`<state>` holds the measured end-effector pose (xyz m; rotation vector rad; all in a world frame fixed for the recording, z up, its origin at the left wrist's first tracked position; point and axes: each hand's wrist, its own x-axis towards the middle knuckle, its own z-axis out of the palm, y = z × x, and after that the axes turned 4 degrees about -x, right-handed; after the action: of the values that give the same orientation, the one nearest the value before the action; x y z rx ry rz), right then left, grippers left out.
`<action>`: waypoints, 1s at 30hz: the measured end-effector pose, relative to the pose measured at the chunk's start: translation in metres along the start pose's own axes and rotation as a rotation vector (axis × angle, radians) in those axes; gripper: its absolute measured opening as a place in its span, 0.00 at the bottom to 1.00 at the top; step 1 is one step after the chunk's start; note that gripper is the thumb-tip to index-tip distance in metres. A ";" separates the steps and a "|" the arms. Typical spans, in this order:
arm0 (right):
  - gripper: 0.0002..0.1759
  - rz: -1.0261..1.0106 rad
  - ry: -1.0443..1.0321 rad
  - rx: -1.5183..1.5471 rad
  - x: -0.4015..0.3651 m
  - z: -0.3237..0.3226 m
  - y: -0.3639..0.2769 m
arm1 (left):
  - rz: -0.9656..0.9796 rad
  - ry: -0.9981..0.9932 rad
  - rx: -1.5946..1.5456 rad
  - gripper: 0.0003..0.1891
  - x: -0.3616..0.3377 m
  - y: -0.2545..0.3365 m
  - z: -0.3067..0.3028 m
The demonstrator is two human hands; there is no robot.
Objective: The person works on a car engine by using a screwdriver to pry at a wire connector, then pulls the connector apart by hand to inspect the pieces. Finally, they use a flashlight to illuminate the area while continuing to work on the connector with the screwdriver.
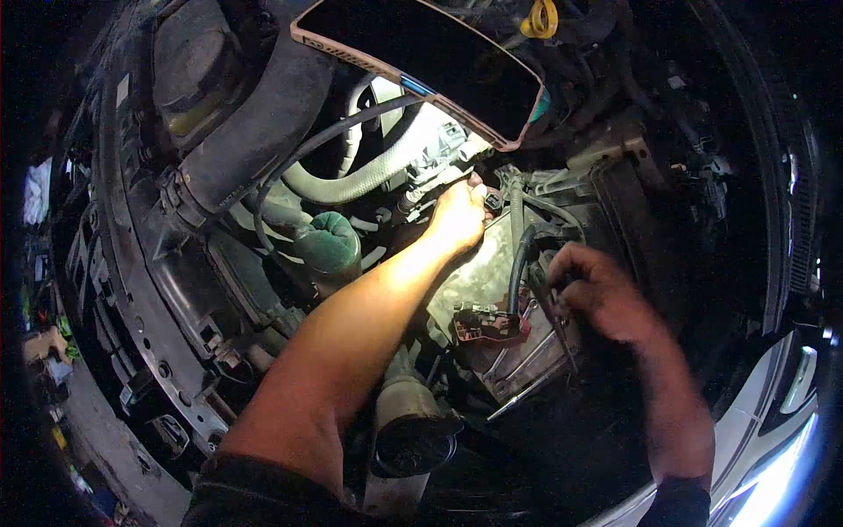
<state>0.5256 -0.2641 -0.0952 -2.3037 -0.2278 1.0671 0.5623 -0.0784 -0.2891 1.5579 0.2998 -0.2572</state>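
Note:
My left hand [461,215] reaches into the brightly lit middle of a car's engine bay, beside a wiring connector [493,200] and hoses. Its fingers are curled closed, and what they grip is hidden. On the right, my right hand [601,294] is in half shadow with its fingers bent in a pinch; anything between them is too dark to make out. Below and left of it, a red terminal cover [492,327] sits on the battery [470,277], with a black cable [521,268] rising from it. Slim metal tools [522,386] lie across the battery's near end.
A phone in a pinkish case [421,61] hangs over the top of the view. A wide black intake duct [255,119] and the front crossmember [145,325] are at left. A green-capped part [329,237] and a round reservoir [408,422] stand near my left forearm.

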 end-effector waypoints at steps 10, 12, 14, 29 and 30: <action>0.19 -0.013 0.081 0.537 0.000 0.014 -0.011 | -0.039 -0.043 0.016 0.17 -0.007 0.016 -0.004; 0.19 -0.051 0.078 0.587 0.000 0.017 -0.010 | -0.025 -0.026 -0.040 0.17 -0.006 0.014 -0.003; 0.18 -0.088 0.060 0.634 0.000 0.017 -0.006 | -0.014 -0.015 -0.047 0.17 -0.008 0.014 -0.002; 0.20 -0.152 -0.107 0.828 -0.001 0.014 -0.004 | 0.104 0.063 0.191 0.18 -0.005 0.005 -0.001; 0.19 -0.134 -0.105 0.833 -0.001 0.015 -0.005 | 0.131 0.079 0.234 0.18 -0.005 0.005 -0.001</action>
<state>0.5140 -0.2543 -0.0991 -1.4690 0.0290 0.9691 0.5588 -0.0778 -0.2826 1.8146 0.2337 -0.1313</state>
